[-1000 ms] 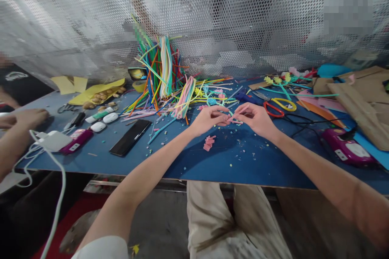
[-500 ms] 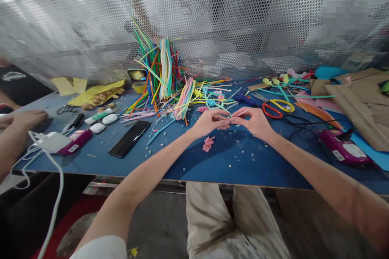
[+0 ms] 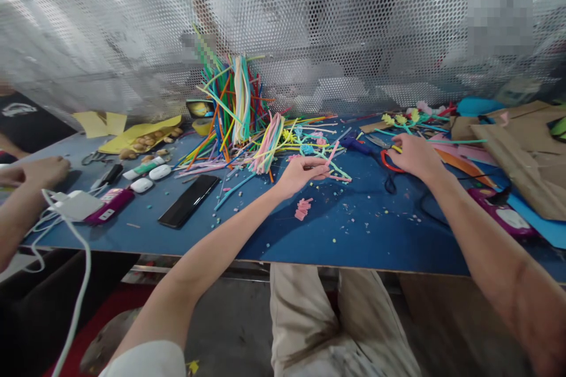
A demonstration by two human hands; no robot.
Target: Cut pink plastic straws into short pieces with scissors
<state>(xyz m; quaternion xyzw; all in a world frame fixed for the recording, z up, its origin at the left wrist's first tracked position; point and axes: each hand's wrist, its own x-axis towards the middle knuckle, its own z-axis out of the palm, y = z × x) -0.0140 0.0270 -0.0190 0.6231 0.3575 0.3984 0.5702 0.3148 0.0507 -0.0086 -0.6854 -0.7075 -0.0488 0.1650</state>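
Observation:
My left hand [image 3: 301, 177] pinches pink pipe cleaners [image 3: 333, 153], whose ends stick out past the fingertips above the blue table [image 3: 265, 230]. Scissors [image 3: 388, 161] with one red and one yellow handle lie at the right; my right hand [image 3: 414, 158] has its fingers closed about the handles and covers most of the yellow one. Below my left hand rests a small bunch of short pink pieces [image 3: 303, 209]. Several finished-looking fuzzy flowers [image 3: 306, 148] sit just behind that hand.
A tall bundle of coloured pipe cleaners [image 3: 239, 100] stands before the perforated metal screen [image 3: 354, 29]. A phone [image 3: 189, 201] and a white charger [image 3: 79, 206] lie left, near another person's hand [image 3: 46, 174]. A blue glue gun [image 3: 358, 145], cardboard [image 3: 526, 153] and a purple device [image 3: 504, 212] are right.
My right hand has left the pink pipe cleaners and moved right onto the scissors' handles. My left hand stays near its place, keeping the pink pipe cleaners.

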